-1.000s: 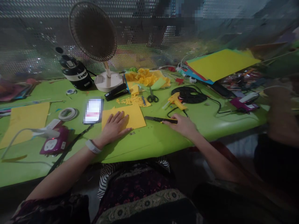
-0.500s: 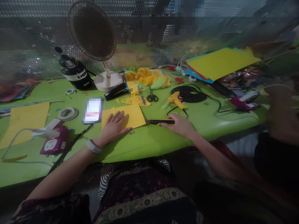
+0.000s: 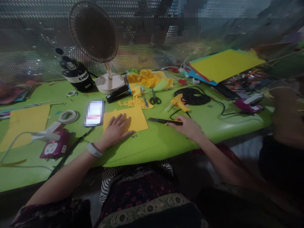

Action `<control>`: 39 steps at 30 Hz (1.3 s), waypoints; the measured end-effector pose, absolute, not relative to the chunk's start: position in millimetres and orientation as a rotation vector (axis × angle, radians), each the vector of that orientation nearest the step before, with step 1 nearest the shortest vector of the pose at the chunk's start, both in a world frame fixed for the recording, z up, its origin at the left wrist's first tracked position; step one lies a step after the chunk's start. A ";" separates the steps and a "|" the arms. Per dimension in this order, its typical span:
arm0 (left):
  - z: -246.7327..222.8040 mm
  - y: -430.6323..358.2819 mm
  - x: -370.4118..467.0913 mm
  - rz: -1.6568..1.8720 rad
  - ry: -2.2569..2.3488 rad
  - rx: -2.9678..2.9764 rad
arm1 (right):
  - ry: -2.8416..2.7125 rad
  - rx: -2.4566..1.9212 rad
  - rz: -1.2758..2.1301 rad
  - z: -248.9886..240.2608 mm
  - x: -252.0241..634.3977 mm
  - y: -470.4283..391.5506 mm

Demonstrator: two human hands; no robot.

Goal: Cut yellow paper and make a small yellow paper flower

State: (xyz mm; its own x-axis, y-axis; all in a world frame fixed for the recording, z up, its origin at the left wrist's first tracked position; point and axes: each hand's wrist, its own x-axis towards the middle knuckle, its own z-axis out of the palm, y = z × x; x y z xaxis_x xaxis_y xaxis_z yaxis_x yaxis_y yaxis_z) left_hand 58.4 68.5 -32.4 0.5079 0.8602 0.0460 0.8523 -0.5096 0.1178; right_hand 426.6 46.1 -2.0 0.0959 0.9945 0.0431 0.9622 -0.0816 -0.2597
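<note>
While the left hand (image 3: 118, 125) lies flat in the head view, fingers spread, pressing yellow paper (image 3: 139, 122) to the green table (image 3: 163, 141), the right hand (image 3: 190, 129) grasps a knife (image 3: 165, 121) at three o'clock from it, blade tip just beside the paper. The step looks like readying the blade; the next move probably calls for a firm left palm and controlled knife.

Your left hand (image 3: 117, 130) lies flat with the palm down, and its fingers (image 3: 121, 119) are a little spread, pointing forward and to the right. The thumb (image 3: 127, 134) is stretched out toward the right side. Your left forearm (image 3: 64, 182) comes from the lower left. Your right hand (image 3: 191, 129) is curled in a grip, and your right forearm (image 3: 218, 158) comes from the lower right. The two hands stay apart from each other.
</note>
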 end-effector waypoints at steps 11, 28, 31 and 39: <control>-32.2 67.7 59.2 0.130 1.527 2.659 | -1.970 -2.146 0.268 1.4 416.8 47.7; -34.2 68.9 57.7 0.157 1.504 2.666 | -1.956 -2.182 0.298 5.9 415.3 46.4; -33.1 68.7 57.4 0.156 1.497 2.662 | -1.980 -2.135 0.272 2.7 417.3 47.1; -33.5 68.2 57.5 0.175 1.505 2.657 | -2.000 -2.033 0.208 -5.3 421.8 48.5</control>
